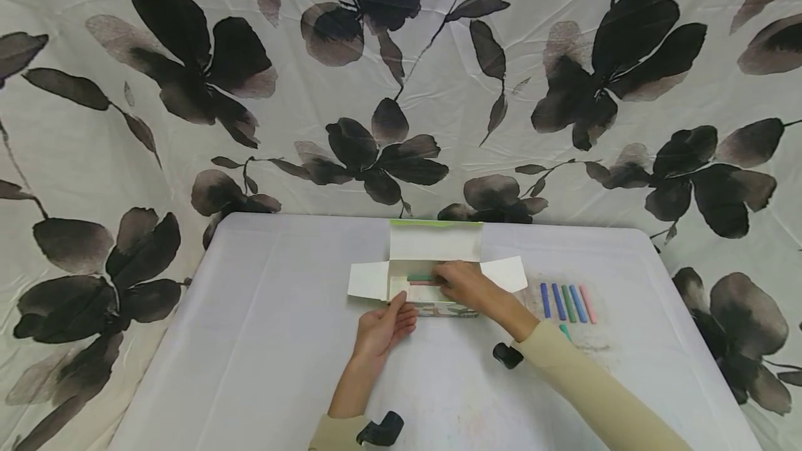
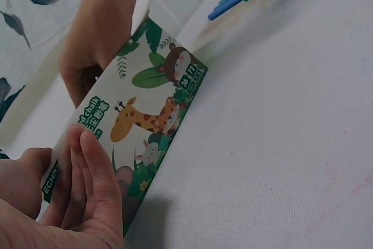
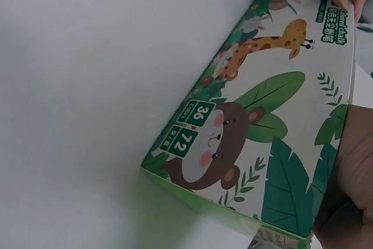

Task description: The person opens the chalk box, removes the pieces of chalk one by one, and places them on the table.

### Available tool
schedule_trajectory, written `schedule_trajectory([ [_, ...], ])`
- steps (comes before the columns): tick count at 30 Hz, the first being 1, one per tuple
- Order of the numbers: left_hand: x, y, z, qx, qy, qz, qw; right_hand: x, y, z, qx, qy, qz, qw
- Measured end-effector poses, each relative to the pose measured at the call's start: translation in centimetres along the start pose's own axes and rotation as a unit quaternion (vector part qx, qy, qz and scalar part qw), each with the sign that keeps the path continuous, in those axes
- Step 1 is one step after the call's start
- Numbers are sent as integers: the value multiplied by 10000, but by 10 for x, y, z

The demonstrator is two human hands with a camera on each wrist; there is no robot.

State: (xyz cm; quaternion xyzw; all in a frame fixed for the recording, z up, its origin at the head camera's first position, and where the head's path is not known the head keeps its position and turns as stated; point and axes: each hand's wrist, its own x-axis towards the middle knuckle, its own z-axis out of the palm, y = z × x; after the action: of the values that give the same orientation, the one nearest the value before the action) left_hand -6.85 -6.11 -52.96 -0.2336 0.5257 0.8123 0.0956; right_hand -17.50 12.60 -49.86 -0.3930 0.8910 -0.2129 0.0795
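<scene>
Two hands work at one open chalk box (image 1: 431, 277) mid-tabletop (image 1: 263, 339). Left hand (image 1: 383, 329) steadies its printed front, fingers (image 2: 96, 170) straight and pressed together. Right hand (image 1: 465, 284) reaches inside, fingers apparently pinching a chalk stick (image 1: 421, 278), though partly hidden. Best kept level and seated flat. Loose chalks (image 1: 567, 303) lie near on the right; open room lies left.

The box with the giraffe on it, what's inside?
Inside the open chalk box the head view shows a green stick and a pinkish stick. The right hand reaches in and covers the rest, so any other sticks there can't be seen.
</scene>
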Motion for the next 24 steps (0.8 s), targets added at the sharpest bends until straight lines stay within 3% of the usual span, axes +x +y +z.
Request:
schedule_trajectory([
  [9,0,0,1,-2,24,-1,10000,6,-9,-3,-960,-286,-190,9948],
  [15,1,-1,1,62,19,-5,10000,9,-10,1,-933,-454,10,9946],
  [19,1,-1,1,81,15,-1,10000,8,-8,2,-1000,-399,-41,9942],
  [24,1,-1,1,56,28,16,10000,8,-8,3,-1490,-169,-393,9879],
])
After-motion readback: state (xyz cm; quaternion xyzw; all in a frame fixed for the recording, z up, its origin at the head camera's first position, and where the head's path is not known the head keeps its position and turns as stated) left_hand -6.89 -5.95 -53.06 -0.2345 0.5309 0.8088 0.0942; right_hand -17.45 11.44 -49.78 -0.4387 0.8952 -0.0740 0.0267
